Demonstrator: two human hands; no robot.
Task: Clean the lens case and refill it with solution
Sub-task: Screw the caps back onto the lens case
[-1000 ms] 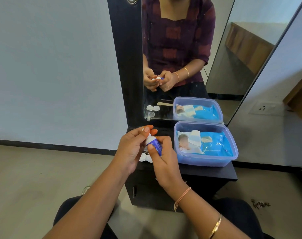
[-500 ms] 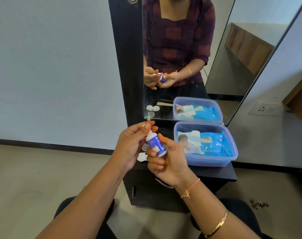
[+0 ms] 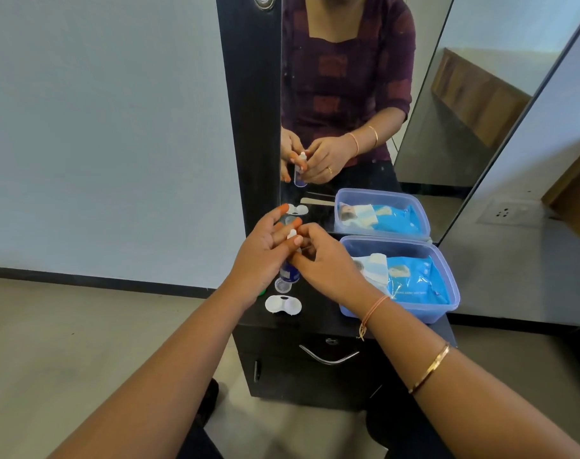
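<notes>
Head view: a tall mirror [image 3: 348, 94] stands at 12 o'clock and reflects the person's torso and both hands. Below it sits a black cabinet [image 3: 315, 376] with a metal handle [image 3: 328, 357] on its front. On the cabinet top, at 3 o'clock from the hands, rests a blue plastic box [image 3: 398, 314] holding a blue wipes pack [image 3: 417, 279].

Both hands meet above the cabinet top near its 9 o'clock edge. The left hand [image 3: 262, 260] grips the body of the bottle [image 3: 289, 273], with two fingers stretched almost straight past its top toward 12 o'clock. The right hand [image 3: 328, 263], its fingers curled, pinches the bottle by the neck. The bottle stands upright between them, white tip up and blue base showing under the hands.

A gold bangle [image 3: 429, 369] and a thread band [image 3: 374, 309] circle the right forearm.

The white lens case [image 3: 283, 304] lies open on the cabinet top at 6 o'clock from the bottle, apart from both hands. A small clear cap [image 3: 283, 285] lies between bottle and case.
</notes>
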